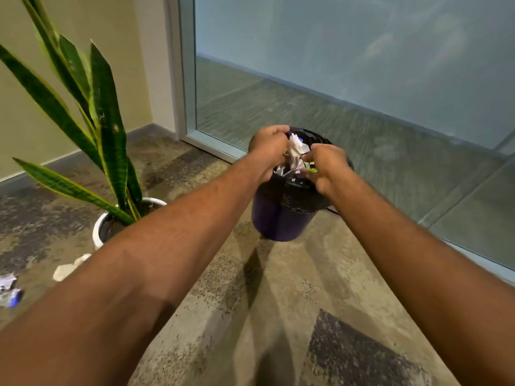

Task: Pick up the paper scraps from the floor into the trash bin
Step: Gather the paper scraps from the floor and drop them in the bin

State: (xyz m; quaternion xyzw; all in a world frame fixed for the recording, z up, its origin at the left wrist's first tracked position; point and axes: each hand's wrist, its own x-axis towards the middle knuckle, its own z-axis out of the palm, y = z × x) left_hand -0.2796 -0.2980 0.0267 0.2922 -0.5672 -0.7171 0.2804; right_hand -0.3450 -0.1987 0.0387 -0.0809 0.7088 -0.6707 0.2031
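Observation:
A dark purple trash bin with a black liner stands on the carpet by the glass wall. Both my hands are over its mouth. My left hand and my right hand have curled fingers and hold a bunch of crumpled white paper scraps between them, right above the bin's opening. More paper scraps lie on the floor at the far left: a white one beside the plant pot and two white-and-purple ones at the frame's edge.
A snake plant in a white pot stands left of the bin, its long leaves reaching up. A frosted glass wall with a metal frame runs behind and right of the bin. Patterned carpet covers the floor.

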